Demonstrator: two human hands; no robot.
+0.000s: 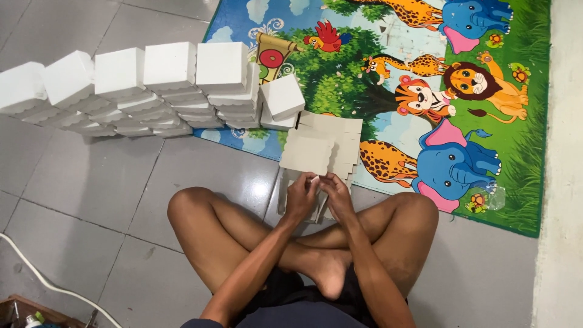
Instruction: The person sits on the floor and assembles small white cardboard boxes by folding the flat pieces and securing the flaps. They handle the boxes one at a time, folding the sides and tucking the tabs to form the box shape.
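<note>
I sit cross-legged on a grey tiled floor. My left hand (pixel 302 195) and my right hand (pixel 336 195) meet in front of my knees, both gripping the near edge of a flat grey cardboard box blank (pixel 310 152) with zigzag edges. It is held up over a stack of similar flat blanks (pixel 340 136) lying on the floor and mat edge. One folded white box (pixel 284 97) leans just beyond the blanks.
Rows of stacked white folded boxes (pixel 170 73) run from the far left to the centre. A colourful animal play mat (pixel 461 91) covers the floor at the right. A white cable (pixel 42 279) crosses the near left corner beside a brown container (pixel 24 313).
</note>
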